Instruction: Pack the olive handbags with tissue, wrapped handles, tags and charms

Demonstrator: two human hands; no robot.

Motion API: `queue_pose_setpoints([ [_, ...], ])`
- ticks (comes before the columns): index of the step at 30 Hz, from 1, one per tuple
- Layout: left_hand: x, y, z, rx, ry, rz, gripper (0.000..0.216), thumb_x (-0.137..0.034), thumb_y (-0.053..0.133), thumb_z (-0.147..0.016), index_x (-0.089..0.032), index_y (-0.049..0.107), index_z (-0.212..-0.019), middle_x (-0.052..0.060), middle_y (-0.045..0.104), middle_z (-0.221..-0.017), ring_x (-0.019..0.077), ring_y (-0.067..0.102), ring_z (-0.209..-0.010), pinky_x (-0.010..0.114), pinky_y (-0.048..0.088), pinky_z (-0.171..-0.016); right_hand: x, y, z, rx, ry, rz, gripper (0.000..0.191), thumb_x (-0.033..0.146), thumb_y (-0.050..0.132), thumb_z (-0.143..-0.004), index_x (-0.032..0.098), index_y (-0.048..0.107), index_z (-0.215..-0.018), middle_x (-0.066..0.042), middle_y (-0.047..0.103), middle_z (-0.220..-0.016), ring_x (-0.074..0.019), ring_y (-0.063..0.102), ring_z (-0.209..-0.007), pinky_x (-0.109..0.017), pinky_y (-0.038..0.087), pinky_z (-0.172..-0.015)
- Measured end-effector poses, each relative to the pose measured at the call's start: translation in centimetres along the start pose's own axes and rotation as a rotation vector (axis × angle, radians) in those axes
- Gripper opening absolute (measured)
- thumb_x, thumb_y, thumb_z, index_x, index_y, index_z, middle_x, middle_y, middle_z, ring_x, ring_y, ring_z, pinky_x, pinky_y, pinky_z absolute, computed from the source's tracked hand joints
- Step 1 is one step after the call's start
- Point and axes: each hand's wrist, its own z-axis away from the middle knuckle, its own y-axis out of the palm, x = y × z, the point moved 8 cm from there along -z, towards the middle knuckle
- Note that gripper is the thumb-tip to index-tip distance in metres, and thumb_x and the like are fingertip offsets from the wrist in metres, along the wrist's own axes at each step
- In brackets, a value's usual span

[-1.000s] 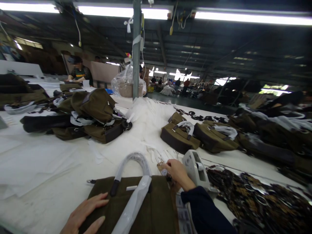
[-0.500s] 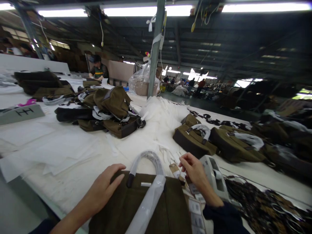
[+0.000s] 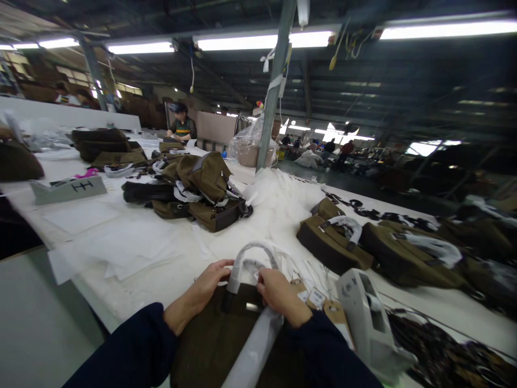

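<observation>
An olive-brown handbag point(image 3: 218, 345) stands upright in front of me, its upper part in view. Clear plastic wraps its raised far handle point(image 3: 242, 258), and white wrapping covers the near handle point(image 3: 256, 345), which hangs down its front. My left hand point(image 3: 205, 288) has its thumb and fingers curled against the left side of the raised handle, just above the bag's top edge. Inside the handle loop, my right hand point(image 3: 278, 293) is closed in a pinch; a small whitish bit shows at its fingertips, too small to name. A small metal plate point(image 3: 253, 307) sits on the bag's front.
Brown hang tags point(image 3: 334, 310) lie right of the bag beside a grey tape dispenser point(image 3: 363, 318) and a heap of dark straps point(image 3: 444, 345). More olive bags point(image 3: 331, 237) rest behind. White sheets point(image 3: 133, 237) cover the left side. A co-worker point(image 3: 182, 126) sits across the table.
My right hand has moved left from beside the tags into the handle loop. My left hand has closed in against the handle. The view has swung left.
</observation>
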Motion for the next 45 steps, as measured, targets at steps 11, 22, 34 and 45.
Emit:
queue_pose_setpoints([
  [11, 0.5, 1.4, 0.0, 0.14, -0.027, 0.141, 0.039, -0.037, 0.071, -0.079, -0.013, 0.072, -0.109, 0.009, 0.075, -0.087, 0.0207, 0.068, -0.075, 0.031, 0.051, -0.074, 3.3, 2.2, -2.3, 0.116, -0.081, -0.107, 0.015, 0.023, 0.057, -0.085, 0.017, 0.069, -0.09, -0.003, 0.069, -0.065, -0.0151, 0.066, -0.068, -0.022, 0.044, -0.065],
  [22, 0.5, -1.1, -0.1, -0.153, 0.068, 0.006, 0.026, -0.039, 0.075, -0.071, -0.013, 0.07, -0.074, 0.002, 0.068, -0.065, 0.0161, 0.06, -0.064, 0.027, 0.045, -0.065, 3.7, 1.9, -1.8, 0.067, -0.089, 0.153, 0.018, 0.026, 0.062, -0.085, 0.014, 0.07, -0.096, -0.015, 0.073, -0.099, -0.028, 0.068, -0.093, -0.034, 0.048, -0.077],
  [34, -1.1, -1.5, 0.6, -0.224, 0.182, -0.033, 0.021, -0.037, 0.066, -0.08, -0.017, 0.063, -0.077, -0.002, 0.06, -0.071, 0.0135, 0.055, -0.067, 0.026, 0.045, -0.069, 6.0, -1.2, -0.8, 0.27, -0.13, -0.198, 0.009, 0.017, 0.058, -0.081, 0.017, 0.063, -0.073, -0.009, 0.071, -0.077, -0.0247, 0.069, -0.08, -0.036, 0.054, -0.072],
  [45, -0.2, -1.2, 1.2, -0.144, 0.089, -0.048, 0.02, -0.035, 0.067, -0.079, -0.016, 0.064, -0.08, 0.002, 0.067, -0.073, 0.0154, 0.061, -0.07, 0.027, 0.046, -0.07, 2.2, 0.6, 0.1, 0.191, -0.246, -0.156, 0.042, 0.037, 0.076, -0.072, 0.021, 0.067, -0.11, -0.008, 0.069, -0.108, -0.026, 0.063, -0.099, -0.037, 0.049, -0.087],
])
